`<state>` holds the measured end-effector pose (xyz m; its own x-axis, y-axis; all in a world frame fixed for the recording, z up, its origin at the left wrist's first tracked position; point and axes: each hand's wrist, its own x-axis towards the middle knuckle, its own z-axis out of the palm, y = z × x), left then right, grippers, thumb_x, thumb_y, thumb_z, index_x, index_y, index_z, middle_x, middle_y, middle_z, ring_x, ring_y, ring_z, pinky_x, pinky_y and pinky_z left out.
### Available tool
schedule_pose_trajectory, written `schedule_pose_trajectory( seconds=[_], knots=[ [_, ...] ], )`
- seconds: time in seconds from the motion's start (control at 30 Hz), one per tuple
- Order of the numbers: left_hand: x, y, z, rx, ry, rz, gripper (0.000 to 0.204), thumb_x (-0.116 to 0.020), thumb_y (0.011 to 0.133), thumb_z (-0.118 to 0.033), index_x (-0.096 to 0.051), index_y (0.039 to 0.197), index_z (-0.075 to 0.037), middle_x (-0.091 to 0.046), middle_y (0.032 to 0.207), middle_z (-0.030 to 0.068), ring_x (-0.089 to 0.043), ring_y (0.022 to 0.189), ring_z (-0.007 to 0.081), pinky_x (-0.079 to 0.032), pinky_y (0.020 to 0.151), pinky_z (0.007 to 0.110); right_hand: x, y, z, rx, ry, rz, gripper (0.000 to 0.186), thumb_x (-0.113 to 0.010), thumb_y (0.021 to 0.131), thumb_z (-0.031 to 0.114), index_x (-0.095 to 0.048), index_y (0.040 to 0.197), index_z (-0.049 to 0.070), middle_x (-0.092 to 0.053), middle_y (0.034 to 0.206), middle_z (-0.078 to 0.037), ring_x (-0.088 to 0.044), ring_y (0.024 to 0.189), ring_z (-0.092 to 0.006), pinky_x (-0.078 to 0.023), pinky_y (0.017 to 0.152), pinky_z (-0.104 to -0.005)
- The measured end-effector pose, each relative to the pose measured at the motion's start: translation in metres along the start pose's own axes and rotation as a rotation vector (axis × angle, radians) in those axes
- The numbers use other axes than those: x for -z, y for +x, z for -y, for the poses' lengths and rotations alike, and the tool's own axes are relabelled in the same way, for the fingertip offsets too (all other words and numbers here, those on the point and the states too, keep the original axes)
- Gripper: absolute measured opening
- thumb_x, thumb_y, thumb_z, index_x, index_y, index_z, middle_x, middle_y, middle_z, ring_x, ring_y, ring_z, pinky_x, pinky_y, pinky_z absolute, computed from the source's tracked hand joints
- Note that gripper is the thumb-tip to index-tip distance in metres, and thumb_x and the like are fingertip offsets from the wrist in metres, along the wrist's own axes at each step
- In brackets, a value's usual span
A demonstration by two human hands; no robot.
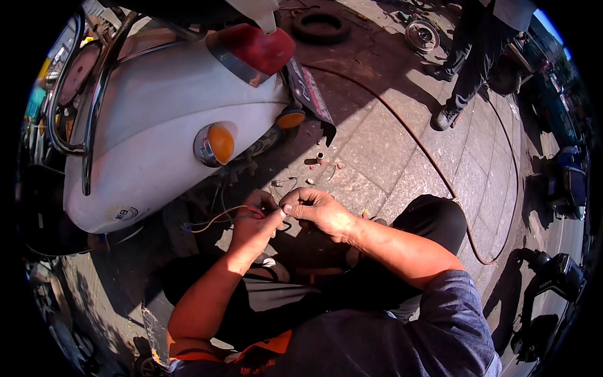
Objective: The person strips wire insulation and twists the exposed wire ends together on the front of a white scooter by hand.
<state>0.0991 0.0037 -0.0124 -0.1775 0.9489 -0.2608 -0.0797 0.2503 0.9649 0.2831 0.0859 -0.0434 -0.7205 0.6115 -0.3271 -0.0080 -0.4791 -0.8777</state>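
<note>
My left hand is closed on thin wires, orange-yellow and reddish ones among them, which run left toward the underside of a white scooter body. Thumb and fingertips of my right hand are pinched together and meet the left fingertips. What lies between the right fingertips is too small and covered to make out. Above my hands, the scooter's tail carries a round orange turn signal, another orange turn signal and a red tail light.
Small loose parts lie on the paving beyond my hands. A brown hose curves across the ground on the right. Farther off are a black tyre, a wheel rim and a standing person's legs. A chrome rail borders the scooter.
</note>
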Motion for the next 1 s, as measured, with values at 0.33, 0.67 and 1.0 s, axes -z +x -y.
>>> schedule_pose_trajectory(
  seconds=[0.33,0.67,1.0],
  knots=[
    [0.002,0.004,0.007,0.027,-0.016,0.027,0.026,-0.080,0.096,-0.015,-0.056,0.101,-0.006,-0.067,0.083,0.0034,-0.067,0.067,0.0093,-0.048,0.053,0.023,0.003,0.004,-0.005,0.014,-0.041,0.015,0.024,-0.074,0.103,0.026,-0.075,0.116,0.005,-0.071,0.096,0.001,-0.058,0.081,-0.0074,-0.048,0.069,-0.0247],
    [0.009,0.007,0.013,0.063,-0.140,0.093,0.018,-0.074,0.096,-0.005,-0.059,0.106,-0.007,-0.066,0.094,0.0028,-0.069,0.081,0.0126,-0.052,0.063,0.027,0.000,0.004,-0.002,0.009,0.002,-0.016,0.028,-0.068,0.108,0.032,-0.073,0.114,0.005,-0.066,0.089,0.002,-0.054,0.072,-0.0065,-0.044,0.060,-0.0244],
    [0.003,0.007,0.017,0.087,-0.167,0.097,0.018,-0.074,0.096,-0.008,-0.058,0.105,-0.005,-0.069,0.093,0.0073,-0.071,0.080,0.0142,-0.053,0.064,0.028,-0.002,0.001,0.001,0.002,-0.053,-0.049,0.024,-0.067,0.109,0.026,-0.072,0.111,0.003,-0.066,0.087,0.001,-0.053,0.073,-0.0078,-0.045,0.064,-0.0258]
  ],
)
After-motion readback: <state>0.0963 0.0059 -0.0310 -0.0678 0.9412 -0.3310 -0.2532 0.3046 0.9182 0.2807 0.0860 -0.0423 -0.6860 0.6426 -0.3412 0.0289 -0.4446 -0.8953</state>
